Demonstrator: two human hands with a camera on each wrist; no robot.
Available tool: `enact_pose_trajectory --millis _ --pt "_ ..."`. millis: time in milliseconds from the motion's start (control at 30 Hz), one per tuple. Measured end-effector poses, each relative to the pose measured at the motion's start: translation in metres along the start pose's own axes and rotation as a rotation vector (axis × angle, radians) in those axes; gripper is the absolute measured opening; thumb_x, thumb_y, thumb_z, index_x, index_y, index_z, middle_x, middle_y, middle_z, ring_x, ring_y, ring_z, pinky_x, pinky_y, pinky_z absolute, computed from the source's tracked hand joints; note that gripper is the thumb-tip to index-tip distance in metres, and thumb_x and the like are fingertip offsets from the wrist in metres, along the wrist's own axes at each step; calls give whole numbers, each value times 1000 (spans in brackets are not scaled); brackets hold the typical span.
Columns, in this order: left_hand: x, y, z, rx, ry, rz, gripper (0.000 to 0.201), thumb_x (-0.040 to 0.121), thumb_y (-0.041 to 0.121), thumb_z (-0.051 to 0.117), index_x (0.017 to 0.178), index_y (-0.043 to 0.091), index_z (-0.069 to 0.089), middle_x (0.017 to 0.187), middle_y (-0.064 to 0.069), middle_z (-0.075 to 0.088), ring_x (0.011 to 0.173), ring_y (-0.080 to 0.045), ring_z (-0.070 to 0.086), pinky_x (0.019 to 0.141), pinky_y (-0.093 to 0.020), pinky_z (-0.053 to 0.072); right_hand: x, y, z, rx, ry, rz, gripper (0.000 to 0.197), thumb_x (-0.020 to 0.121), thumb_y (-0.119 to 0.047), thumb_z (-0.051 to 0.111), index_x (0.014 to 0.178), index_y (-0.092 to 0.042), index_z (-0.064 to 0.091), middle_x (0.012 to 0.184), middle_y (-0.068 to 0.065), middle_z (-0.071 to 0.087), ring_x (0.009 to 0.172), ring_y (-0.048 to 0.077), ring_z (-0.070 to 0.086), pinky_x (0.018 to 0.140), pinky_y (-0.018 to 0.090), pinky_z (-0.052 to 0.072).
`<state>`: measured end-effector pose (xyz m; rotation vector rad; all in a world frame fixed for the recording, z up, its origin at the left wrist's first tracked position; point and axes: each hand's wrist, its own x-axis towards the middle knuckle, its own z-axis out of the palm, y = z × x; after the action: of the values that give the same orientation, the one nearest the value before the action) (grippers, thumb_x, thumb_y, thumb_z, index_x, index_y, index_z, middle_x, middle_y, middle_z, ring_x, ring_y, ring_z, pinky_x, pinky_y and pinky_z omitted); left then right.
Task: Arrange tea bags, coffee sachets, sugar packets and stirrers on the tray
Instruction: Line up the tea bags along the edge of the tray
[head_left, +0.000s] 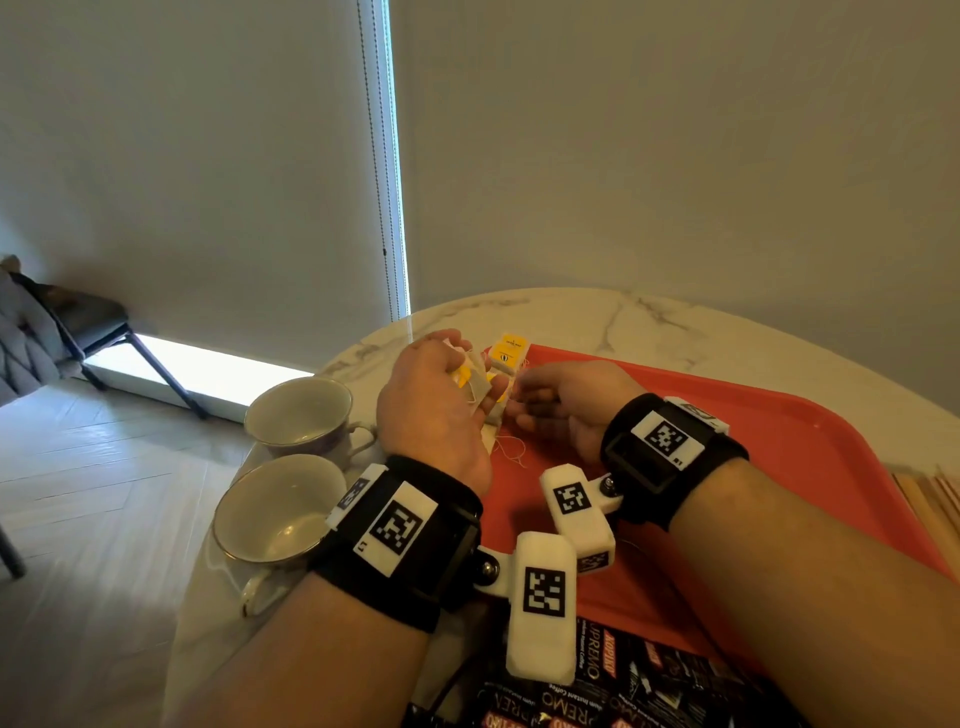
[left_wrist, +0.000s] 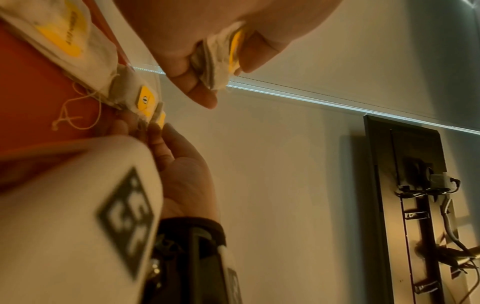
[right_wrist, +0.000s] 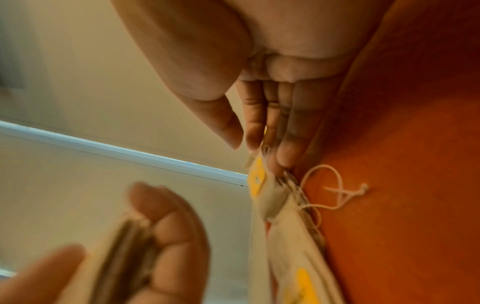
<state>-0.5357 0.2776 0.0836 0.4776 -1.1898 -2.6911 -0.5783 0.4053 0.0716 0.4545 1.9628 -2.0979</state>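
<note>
At the far left a dark chair (head_left: 88, 332) stands on pale wood flooring (head_left: 104, 493) under a drawn blind (head_left: 208, 156), with daylight along its lower edge and a bright vertical slit beside a plain wall (head_left: 675, 156). A round, white marbled bench (head_left: 649, 322) fills the lower middle. On its left edge sit two empty cups (head_left: 298, 415), one nearer than the other. Just right of them the left hand (head_left: 431, 410) grips a small stack of tea bags (left_wrist: 218, 59) with yellow tags, fingers curled round it and thumb pressing the side. Below and beside it, more tea bags (head_left: 506, 358) lie in a row at the far left corner of the red tray (head_left: 779, 441), their strings (right_wrist: 335, 191) loose on the tray floor. The right hand (head_left: 561, 405) rests there, its fingertips (right_wrist: 283, 156) pinching the end bag of the row. Black coffee sachets (head_left: 649, 686) lie at the tray's near edge. Wooden stirrers (head_left: 930, 499) lie on the bench beyond the tray's right rim.
</note>
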Motion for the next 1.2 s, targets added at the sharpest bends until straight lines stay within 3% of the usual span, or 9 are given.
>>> enact_pose_trajectory --millis 67,200,333,467,600,800,900,1067,1200 --pt "-2 0 -1 -34 -41 -47 25 97 7 48 100 9 72 83 -10 71 73 -26 72 81 -44 60 -9 -6 -4 57 -22 -67 10 95 -9 65 99 0 68 87 14 69 66 20 66 58 29 56" --pt "-10 3 2 -75 -124 -147 31 102 15 48 120 1 69 106 -19 70 103 -41 74 91 -50 61 -30 -18 -20 5 -33 -287 3 90 -11 72 90 -11 75 78 3 67 61 12 57 58 28 46" --pt "-16 1 4 -22 -216 -226 36 100 15 44 127 1 63 101 -22 71 89 -38 72 80 -48 64 -44 -20 -23 -255 -96 -409 14 87 -18 76 101 -16 80 82 4 70 61 7 51 52 22 39" --pt "-16 -3 3 87 -291 -298 37 98 23 42 118 3 67 99 -20 75 74 -29 70 68 -39 60 -50 -18 -20 -323 -245 -434 28 84 -3 78 112 -3 75 72 -4 70 57 1 64 52 14 49" --pt "-14 -5 4 152 -282 -339 46 103 41 48 126 6 66 104 -21 74 73 -29 70 64 -39 61 -45 -16 -20 -430 -264 -502 24 81 -6 83 104 -5 77 76 5 66 54 5 60 52 18 49" --pt "-7 -10 0 139 -282 -379 66 102 59 46 139 6 62 89 -11 66 66 -24 64 46 -29 54 -32 -14 -22 -208 -180 -591 3 87 -14 76 88 -14 79 80 -4 74 70 3 62 61 17 47" --pt "-5 -9 1 138 -199 -326 60 101 56 55 130 5 65 89 -12 68 63 -22 64 44 -28 52 -28 -15 -23 24 -207 -553 5 83 -22 76 85 -18 76 82 0 72 73 11 62 63 25 47" --pt "0 -9 -1 96 -157 -314 27 94 40 71 87 14 65 77 -8 65 58 -20 60 41 -25 49 -27 -16 -22 144 -104 -565 9 95 -15 67 87 -15 71 69 -2 67 56 9 56 52 25 43" --pt "-3 -9 0 135 -229 -266 36 85 37 81 104 8 74 90 -14 68 63 -17 60 42 -22 49 -24 -12 -21 37 -67 -574 9 95 -18 70 86 -16 72 68 0 64 56 12 53 53 28 43"
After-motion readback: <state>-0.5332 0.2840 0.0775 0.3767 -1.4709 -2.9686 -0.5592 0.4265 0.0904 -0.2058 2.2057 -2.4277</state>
